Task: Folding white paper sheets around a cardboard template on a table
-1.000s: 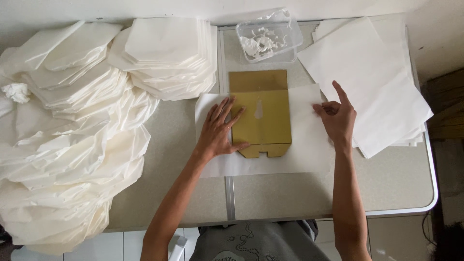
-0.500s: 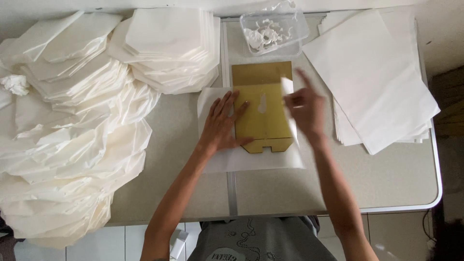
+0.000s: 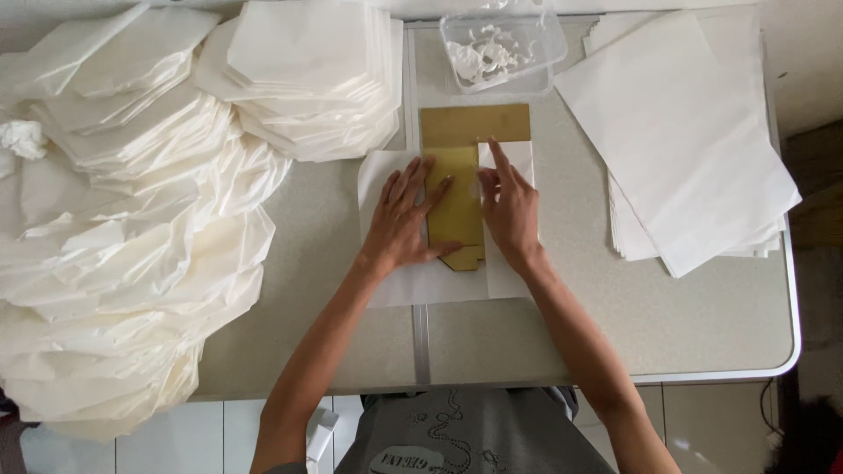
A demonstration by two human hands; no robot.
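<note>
A tan cardboard template (image 3: 463,167) lies on a white paper sheet (image 3: 404,285) in the middle of the grey table (image 3: 702,325). My left hand (image 3: 402,219) presses flat on the template's left side, fingers spread. My right hand (image 3: 507,206) presses the sheet's right flap (image 3: 514,154) down over the template, index finger stretched along the fold. Neither hand grips anything.
A stack of flat white sheets (image 3: 694,132) lies at the right. A clear plastic tub (image 3: 502,48) with white bits stands behind the template. Piles of folded white paper pieces (image 3: 307,79) and a large heap of them (image 3: 114,254) fill the left.
My right hand has come in from the right, folding the sheet's right edge over the cardboard template. My left hand has stayed on the template.
</note>
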